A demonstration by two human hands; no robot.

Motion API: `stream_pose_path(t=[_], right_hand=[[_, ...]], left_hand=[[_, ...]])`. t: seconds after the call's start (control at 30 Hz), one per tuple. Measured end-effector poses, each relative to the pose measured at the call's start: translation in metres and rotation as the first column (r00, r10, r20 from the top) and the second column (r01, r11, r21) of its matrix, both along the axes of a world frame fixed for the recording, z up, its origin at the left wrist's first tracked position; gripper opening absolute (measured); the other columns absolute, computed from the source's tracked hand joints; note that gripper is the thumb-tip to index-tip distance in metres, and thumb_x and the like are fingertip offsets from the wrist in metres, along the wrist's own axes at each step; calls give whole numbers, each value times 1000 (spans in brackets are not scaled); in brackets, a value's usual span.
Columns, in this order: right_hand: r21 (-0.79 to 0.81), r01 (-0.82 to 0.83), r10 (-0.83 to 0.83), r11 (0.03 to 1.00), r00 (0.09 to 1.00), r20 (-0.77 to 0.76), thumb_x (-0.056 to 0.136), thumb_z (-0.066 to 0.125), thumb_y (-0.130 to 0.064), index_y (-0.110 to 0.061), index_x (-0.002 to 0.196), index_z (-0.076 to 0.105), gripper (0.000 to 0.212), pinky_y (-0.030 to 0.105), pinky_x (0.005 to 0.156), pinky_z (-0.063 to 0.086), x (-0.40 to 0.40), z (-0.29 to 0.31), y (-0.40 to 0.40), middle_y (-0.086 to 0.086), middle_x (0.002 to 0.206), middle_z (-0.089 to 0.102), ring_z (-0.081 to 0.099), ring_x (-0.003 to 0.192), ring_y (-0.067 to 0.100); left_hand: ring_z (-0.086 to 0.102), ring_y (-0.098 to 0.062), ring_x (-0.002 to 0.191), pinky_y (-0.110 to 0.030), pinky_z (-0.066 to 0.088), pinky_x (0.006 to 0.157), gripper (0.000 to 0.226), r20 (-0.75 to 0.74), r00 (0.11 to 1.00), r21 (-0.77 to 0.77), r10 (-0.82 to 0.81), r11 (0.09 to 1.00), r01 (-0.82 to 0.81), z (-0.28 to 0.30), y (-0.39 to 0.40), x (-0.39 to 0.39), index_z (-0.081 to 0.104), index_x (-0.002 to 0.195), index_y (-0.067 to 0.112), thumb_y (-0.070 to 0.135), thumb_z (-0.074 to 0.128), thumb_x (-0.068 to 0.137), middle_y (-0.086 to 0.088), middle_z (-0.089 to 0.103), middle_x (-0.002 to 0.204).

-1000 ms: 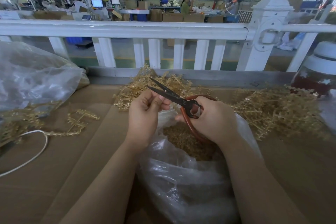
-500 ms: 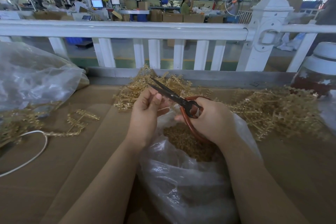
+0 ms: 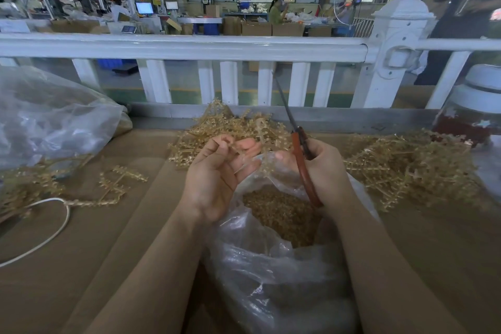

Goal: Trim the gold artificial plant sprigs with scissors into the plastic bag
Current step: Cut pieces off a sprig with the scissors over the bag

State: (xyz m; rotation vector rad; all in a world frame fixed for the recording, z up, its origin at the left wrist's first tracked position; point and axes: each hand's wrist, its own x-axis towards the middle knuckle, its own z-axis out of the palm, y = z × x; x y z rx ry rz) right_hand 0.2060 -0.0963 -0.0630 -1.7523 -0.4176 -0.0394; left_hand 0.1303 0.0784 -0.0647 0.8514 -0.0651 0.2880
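Nearest me, the crinkled clear plastic bag [image 3: 271, 279] gapes open, gold trimmings heaped inside. Above its mouth my left hand [image 3: 217, 179] curls loosely — a thin gold stem seems pinched at the fingertips, though I can't be sure. My right hand [image 3: 325, 171] grips the red-handled steel scissors [image 3: 301, 160], blades together, pointing to twelve o'clock. I'd keep each cut over the bag. Uncut gold plastic sprigs [image 3: 406, 168] sprawl at two o'clock.

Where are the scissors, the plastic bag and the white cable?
scissors [image 3: 303, 168], head view, on the red handle.
plastic bag [image 3: 273, 271], head view, on its crinkled front wall.
white cable [image 3: 58, 228], head view, on its curved stretch.
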Motion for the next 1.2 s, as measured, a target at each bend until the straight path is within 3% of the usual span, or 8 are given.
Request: stream_pose_path(t=[0.2,0.3,0.43,0.53,0.7,0.97,1.1,1.2], right_hand=[[94,-40,37,995,999,33,77,89,-24,-30,77,66,24,40,78,57,2,-2,-2,-15,68,70,68,71,6],[135,-66,61,989,997,45,80,85,-15,-33,76,65,28,32,75,54,3,-5,0,-18,68,69,67,69,2],[160,-63,50,985,995,82,82,84,-13,-32,79,64,27,20,67,50,3,-5,0,-21,66,67,63,64,-4],[161,-63,47,985,994,102,81,85,-16,-30,78,65,25,16,65,50,2,-4,-1,-19,68,68,63,65,-3],[111,-85,73,990,991,111,79,87,-19,-28,78,64,24,14,64,49,-1,-1,1,-19,65,66,62,63,-4],[-15,21,-18,1000,989,148,64,87,-56,-35,91,67,40,31,82,57,-7,2,2,-7,91,72,69,87,9],[-134,-24,57,991,967,249,57,73,-78,-43,82,63,45,15,66,46,-11,5,0,-23,79,67,64,76,-2],[-299,-58,148,953,946,290,58,64,-91,-48,84,62,50,22,67,50,-13,3,0,-27,81,67,64,77,-4]], left_hand=[[72,-30,98,-44,58,88,30,-60,998,-17,-33,999,32,1,-2,0,56,93,13,14,29,107,-15,74,100],[73,-28,93,-37,62,73,31,-99,995,32,-19,999,22,2,-5,0,54,90,14,18,29,108,-15,74,98],[72,-27,92,-37,60,78,27,-134,991,132,11,991,7,-1,-6,1,56,89,16,41,51,96,-12,73,98],[72,-22,81,-30,60,70,35,-171,984,203,42,979,-6,-3,-7,1,56,101,10,29,73,77,-9,73,95],[70,-14,68,-26,58,61,14,-218,976,255,19,966,38,-3,-13,0,72,89,4,13,71,79,-10,72,76],[62,-12,56,-26,56,50,9,-191,956,285,221,945,-161,-1,-16,-1,70,83,1,8,68,88,-8,65,65],[63,-10,56,-20,52,50,8,-246,894,322,374,902,-288,-4,-13,3,70,82,4,7,70,89,-7,67,64],[65,-9,58,-20,54,55,5,-262,874,312,409,893,-324,-5,-11,4,71,84,6,8,71,88,-6,69,65]])
